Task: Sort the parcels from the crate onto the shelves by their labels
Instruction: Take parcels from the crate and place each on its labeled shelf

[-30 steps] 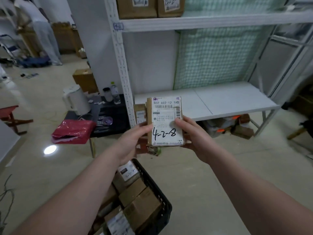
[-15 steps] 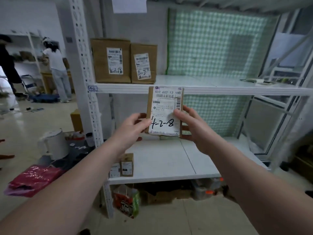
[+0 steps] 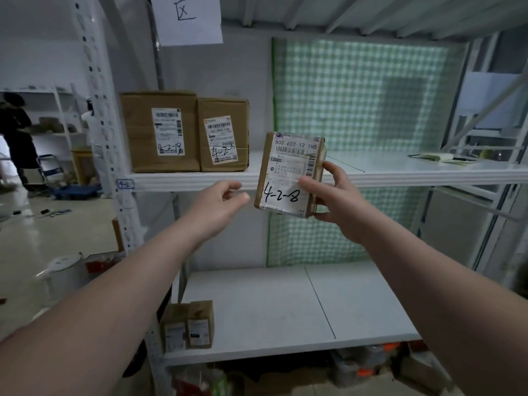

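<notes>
Plainly, the parcel (image 3: 290, 174) is held upright in the air, in front of the rim of the middle shelf (image 3: 400, 174) and to the right of the larger box (image 3: 161, 131) and the smaller box (image 3: 224, 135) that stand on it. It is pinched by the right hand (image 3: 340, 201) alone: the thumb is pressed on the label face and the fingers are wrapped round the right edge. The left hand (image 3: 217, 204) is carried just beside the parcel's left edge, apparently without contact, with its fingers loosely curled and nothing in its grip. "4-2-8" is handwritten on the parcel and "4-2" is marked on the shelf tag (image 3: 125, 184) at the post, so this shelf is judged to be the right one. The step is best done if the parcel is lifted clear of the rim, carried in over the bare board to the right of the smaller box, and set down on its bottom edge with the label turned outward, as on the boxes. Because the one-handed grip is taken near one edge, a tilt is to be expected; the underside may be steadied by the left hand until the parcel is seated. The smaller box should not be nudged.
</notes>
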A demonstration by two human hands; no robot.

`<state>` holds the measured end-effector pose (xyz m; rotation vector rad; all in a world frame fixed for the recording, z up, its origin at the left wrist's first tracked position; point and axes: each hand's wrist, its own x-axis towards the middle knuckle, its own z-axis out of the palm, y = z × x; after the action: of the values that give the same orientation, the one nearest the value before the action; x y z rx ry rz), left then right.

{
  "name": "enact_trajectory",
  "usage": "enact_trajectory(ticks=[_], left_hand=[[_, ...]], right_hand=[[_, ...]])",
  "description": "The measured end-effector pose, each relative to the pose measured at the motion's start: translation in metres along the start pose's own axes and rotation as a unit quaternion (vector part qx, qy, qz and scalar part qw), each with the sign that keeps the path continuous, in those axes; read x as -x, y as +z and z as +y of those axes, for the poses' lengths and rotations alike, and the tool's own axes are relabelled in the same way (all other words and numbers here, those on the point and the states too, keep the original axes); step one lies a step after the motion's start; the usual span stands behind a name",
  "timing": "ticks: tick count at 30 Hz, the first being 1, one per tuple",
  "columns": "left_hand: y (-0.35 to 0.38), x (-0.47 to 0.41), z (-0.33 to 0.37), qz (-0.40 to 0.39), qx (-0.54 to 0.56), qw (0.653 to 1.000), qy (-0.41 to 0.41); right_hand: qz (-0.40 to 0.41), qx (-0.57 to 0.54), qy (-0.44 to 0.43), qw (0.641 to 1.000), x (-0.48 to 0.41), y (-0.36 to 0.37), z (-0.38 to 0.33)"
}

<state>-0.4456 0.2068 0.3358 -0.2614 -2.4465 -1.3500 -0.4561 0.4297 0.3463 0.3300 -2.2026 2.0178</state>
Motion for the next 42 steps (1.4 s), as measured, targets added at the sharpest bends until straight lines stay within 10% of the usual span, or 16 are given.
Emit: enact_trajectory(ticks=[17,42], left_hand=[[0.032,-0.217,-0.088,0.035,-0.269,0.954,0.13],[0.07,-0.23,-0.1,0.084,-0.391,0.914,0.07]], right_hand=[[-0.02,0.023,-0.053,0.998,-0.251,0.004,0.046],[0.028,0.282,-0.123,0.951,-0.321,0.018,0.083]])
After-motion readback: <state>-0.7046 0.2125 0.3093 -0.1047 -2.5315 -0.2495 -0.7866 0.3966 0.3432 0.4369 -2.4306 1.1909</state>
